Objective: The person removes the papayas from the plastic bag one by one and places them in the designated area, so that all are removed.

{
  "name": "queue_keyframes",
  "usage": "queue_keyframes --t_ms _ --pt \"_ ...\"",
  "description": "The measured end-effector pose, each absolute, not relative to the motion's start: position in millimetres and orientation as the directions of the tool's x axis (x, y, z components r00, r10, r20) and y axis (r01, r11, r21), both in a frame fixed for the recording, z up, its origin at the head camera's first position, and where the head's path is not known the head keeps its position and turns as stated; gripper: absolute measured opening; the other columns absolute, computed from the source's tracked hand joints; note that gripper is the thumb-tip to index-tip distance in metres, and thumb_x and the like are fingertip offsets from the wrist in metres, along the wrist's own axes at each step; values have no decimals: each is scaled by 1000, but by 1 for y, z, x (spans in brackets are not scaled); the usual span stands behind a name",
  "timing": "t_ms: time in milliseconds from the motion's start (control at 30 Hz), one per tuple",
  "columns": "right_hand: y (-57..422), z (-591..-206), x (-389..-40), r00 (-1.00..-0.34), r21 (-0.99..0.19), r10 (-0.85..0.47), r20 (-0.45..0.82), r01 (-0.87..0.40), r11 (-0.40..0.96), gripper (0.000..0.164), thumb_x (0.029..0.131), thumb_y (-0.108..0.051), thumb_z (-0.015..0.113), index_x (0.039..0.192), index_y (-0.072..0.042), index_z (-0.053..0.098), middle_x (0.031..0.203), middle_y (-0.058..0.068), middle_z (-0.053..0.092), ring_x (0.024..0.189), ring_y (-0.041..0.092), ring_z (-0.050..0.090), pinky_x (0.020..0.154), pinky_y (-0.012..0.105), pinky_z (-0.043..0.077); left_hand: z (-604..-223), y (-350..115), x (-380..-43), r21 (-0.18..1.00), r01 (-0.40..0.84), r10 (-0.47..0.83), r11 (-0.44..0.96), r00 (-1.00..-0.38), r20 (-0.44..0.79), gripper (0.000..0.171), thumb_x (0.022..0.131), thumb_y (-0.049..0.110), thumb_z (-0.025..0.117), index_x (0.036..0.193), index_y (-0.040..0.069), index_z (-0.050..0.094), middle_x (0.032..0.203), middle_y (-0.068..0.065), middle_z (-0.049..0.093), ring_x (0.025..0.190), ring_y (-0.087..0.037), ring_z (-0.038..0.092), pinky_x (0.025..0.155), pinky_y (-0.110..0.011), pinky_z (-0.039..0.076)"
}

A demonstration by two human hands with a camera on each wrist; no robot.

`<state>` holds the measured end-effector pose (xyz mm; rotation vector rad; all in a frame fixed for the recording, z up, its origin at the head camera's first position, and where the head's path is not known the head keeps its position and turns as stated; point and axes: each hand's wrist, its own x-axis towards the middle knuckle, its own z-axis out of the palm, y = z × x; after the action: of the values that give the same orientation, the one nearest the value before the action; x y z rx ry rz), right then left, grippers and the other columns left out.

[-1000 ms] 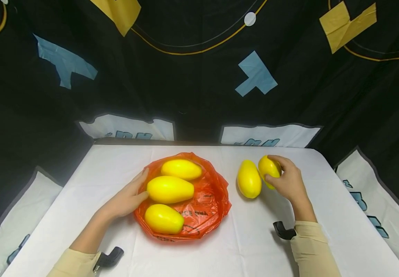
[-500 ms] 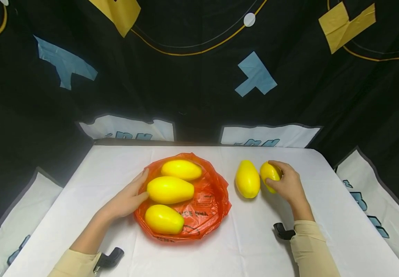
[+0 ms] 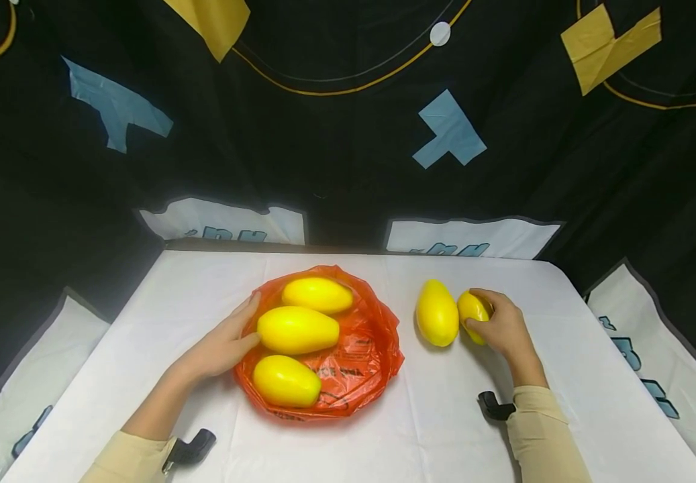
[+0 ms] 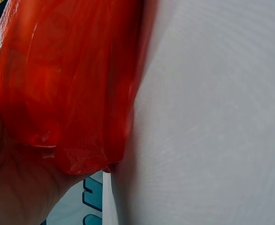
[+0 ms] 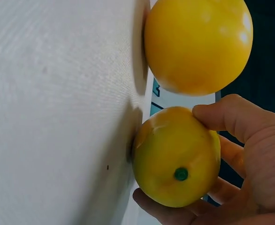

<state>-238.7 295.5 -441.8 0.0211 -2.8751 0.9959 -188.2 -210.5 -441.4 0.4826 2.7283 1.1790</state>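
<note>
Yellow fruit (image 3: pixel 470 314), the right hand (image 3: pixel 507 327) pinching it toward the table's (image 3: pixel 462 429) far right corner.
Straight-fingered, the left hand (image 3: pixel 221 345) is touching a red plastic bag (image 3: pixel 367 365) holding three fruits (image 3: pixel 298 330); a larger fruit (image 3: pixel 437 314) is lying beside the pinched one.

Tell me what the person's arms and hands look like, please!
The left hand and right hand are bare, with no gloves. The left sleeve and right sleeve are plain beige and stop short of the hands. By the end of each sleeve sticks out a dark, bent piece: a left black piece and a right black piece.
</note>
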Motion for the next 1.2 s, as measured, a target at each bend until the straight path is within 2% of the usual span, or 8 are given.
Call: queue_keyframes --t_ms 433,600,800,967,1200 --pt "297 -438 -239 -996 -632 33 81 -26 775 65 82 -22 74 141 -8 50 146 24 40 130 47 38 103 65 35 -441 -210 -189 728 229 340 647 -941 -6 72 99 18 49 156 5 7 162 -14 6 148 -34 7 115 -57 15" --pt "298 -430 -239 -995 -607 54 88 -11 795 69 84 -29 73 145 -9 46 149 24 36 131 48 35 101 66 35 -441 -210 -189 730 232 340 643 -940 -2 71 99 18 48 156 4 8 162 -15 5 147 -35 6 115 -58 14" --pt "297 -416 -233 -988 -596 96 124 3 803 77 83 -32 74 149 -11 40 152 23 32 135 47 30 104 68 31 -440 -209 -190 731 223 339 646 -941 -13 71 99 18 48 156 5 8 163 -13 5 148 -33 7 115 -56 15" --pt "291 -404 -228 -969 -597 84 232 -73 799 79 81 -29 76 149 -14 40 154 17 32 137 43 29 104 68 30 -440 -208 -190 729 232 344 644 -939 -5 71 100 19 49 156 5 8 162 -15 6 148 -34 7 115 -57 15" --pt "275 -384 -226 -939 -565 -21 343 -224 794 79 76 -27 80 146 -18 45 157 10 29 139 40 29 100 72 31 -442 -209 -190 735 226 343 639 -939 -9 71 100 20 48 157 6 7 163 -14 6 148 -33 7 115 -57 15"
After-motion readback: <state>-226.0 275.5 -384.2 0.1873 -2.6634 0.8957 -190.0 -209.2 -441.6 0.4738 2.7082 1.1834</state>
